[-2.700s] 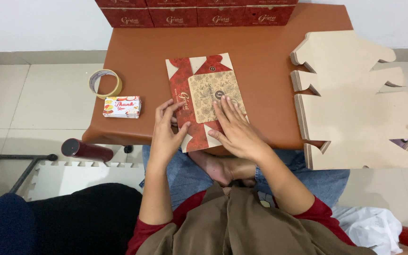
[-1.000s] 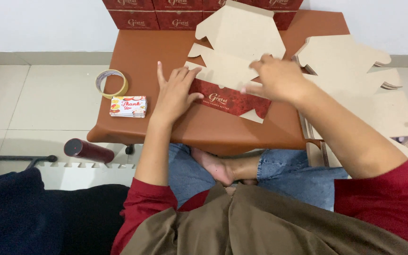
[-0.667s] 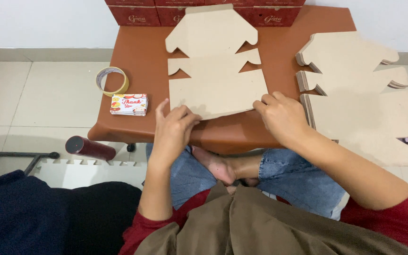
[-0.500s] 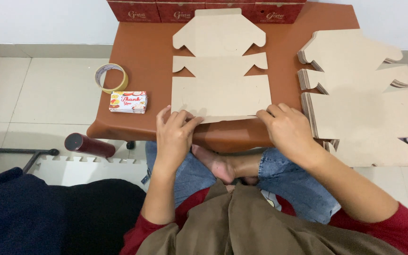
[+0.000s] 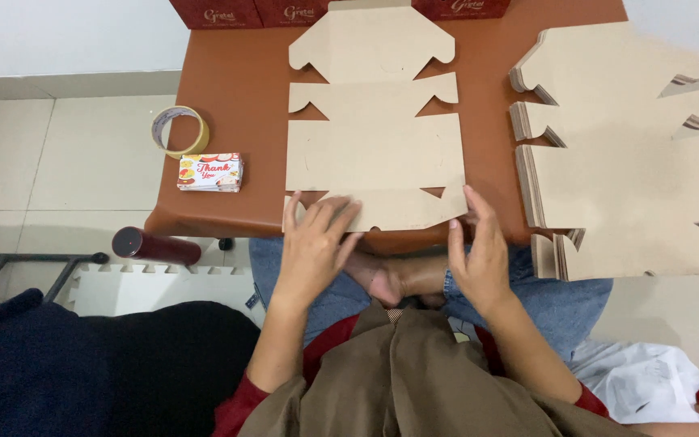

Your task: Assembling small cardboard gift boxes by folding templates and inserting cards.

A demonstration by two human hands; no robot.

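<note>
While the flat cardboard cutout point(image 5: 375, 137) lies plain side up in the middle of the small brown table point(image 5: 240, 97), the left hand point(image 5: 317, 243) presses open on its 6 o'clock edge. The right hand point(image 5: 479, 255) rests open at its 5 o'clock corner, gripping nothing. At 9 o'clock sit a tape roll point(image 5: 180, 131) and a card pack point(image 5: 210, 171). At 3 o'clock waits a cardboard stack point(image 5: 624, 154). Pale floor tiles point(image 5: 66, 154) lie around.

A home floor turned into a small packing spot: a person sits cross-legged on pale floor tiles point(image 5: 58, 154) at a low brown bench point(image 5: 236, 97), with a stack of die-cut cardboard blanks point(image 5: 624, 170), a tape roll point(image 5: 180, 131), small printed cards point(image 5: 210, 171) and red boxes point(image 5: 228, 12) around.
</note>
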